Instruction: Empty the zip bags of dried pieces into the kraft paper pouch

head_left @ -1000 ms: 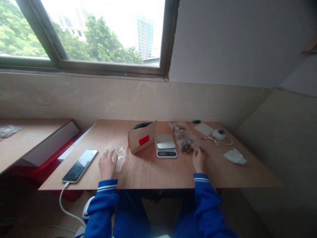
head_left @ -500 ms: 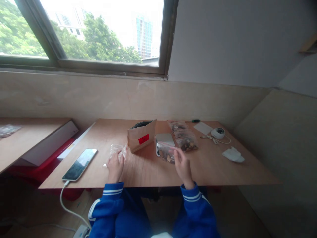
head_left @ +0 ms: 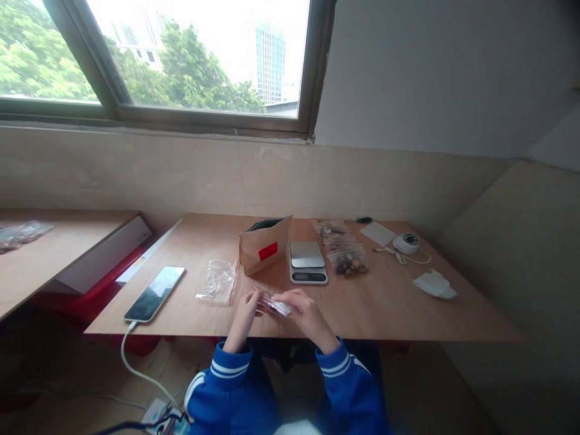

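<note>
Near the table's front edge, our left hand and right hand pinch a small clear zip bag between closed fingers; light, limp and slippery, it seems best gripped along its seal.

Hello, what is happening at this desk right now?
A person in blue sleeves sits at a wooden table and holds a small clear zip bag between both hands, left hand and right hand, near the front edge. Behind the hands stand a brown paper pouch and a small kitchen scale with nothing on it. Filled bags lie right of the scale, empty bags left, next to a phone.
</note>
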The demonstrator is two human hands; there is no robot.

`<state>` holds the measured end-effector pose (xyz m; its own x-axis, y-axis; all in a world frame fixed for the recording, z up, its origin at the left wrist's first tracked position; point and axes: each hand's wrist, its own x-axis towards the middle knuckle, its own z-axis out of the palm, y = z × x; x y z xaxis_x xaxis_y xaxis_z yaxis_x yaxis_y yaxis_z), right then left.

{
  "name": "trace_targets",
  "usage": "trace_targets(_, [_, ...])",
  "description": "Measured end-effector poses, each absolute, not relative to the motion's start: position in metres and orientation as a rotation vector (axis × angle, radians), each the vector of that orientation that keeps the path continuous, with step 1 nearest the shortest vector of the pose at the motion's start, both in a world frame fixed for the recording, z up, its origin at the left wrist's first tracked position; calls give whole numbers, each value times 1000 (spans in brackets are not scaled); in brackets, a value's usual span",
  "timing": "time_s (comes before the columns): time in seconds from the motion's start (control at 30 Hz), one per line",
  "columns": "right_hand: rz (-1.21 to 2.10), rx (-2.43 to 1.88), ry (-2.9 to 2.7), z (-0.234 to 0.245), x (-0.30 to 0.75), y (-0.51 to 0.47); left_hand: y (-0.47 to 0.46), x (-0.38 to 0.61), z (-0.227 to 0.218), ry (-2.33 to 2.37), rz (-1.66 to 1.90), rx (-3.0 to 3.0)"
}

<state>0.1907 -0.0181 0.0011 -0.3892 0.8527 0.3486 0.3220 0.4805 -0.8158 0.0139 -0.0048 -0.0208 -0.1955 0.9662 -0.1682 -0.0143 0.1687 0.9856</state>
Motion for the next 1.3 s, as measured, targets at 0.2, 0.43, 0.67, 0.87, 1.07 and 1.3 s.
trace_targets(0.2, [1077,-983,-1975,13,192,-27,-5,17,-19,1250,1254,935])
trace_targets(0.43, [945,-1242,-1787,-4,177,-22,-6,26,-23,1260,1269,1179])
trace_targets(0.67, [853,-1365,-1719,-11,169,-21,-12,47,-25,1363,1321,1248])
trace_targets(0.87, [720,-1424,-1822,-4,169,-22,-15,49,-20,1386,1321,1246])
trace_targets(1.07, [776,-1434,-1757,-2,162,-20,-15,41,-19,1322,1302,1274])
trace_targets(1.3, [625,-1471,-1330,-1,190,1,-29,35,-5,1236,1286,1311])
